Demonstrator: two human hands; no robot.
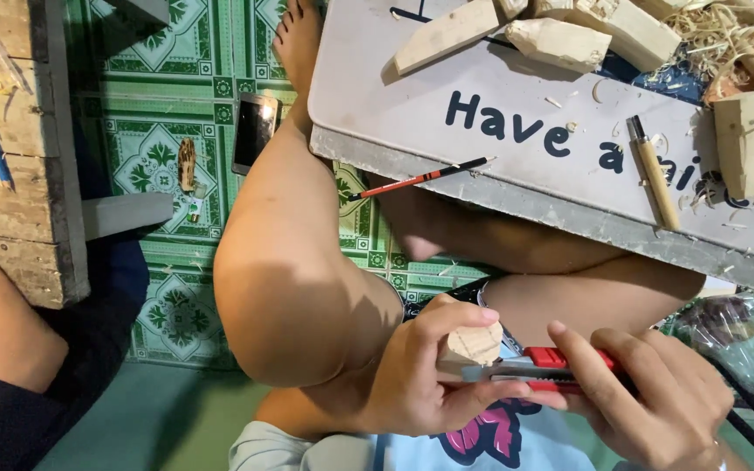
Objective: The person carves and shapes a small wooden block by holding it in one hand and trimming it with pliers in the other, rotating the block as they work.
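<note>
My left hand (425, 375) grips a small pale wood piece (471, 345) near my lap, its cut face turned up. My right hand (656, 397) holds a red utility knife (551, 366), and the blade lies against the lower side of the wood piece. My left thumb rests along the blade's back. My bare knee (294, 279) rises just left of both hands.
A low grey table (499, 174) carries a red pencil (421, 179), a wooden-handled carving tool (654, 174), several wood blocks (560, 44) and shavings. A phone (254, 131) and a small carved piece (187, 164) lie on green tiles. Another person's leg (2, 331) sits at left by a wooden bench (19, 174).
</note>
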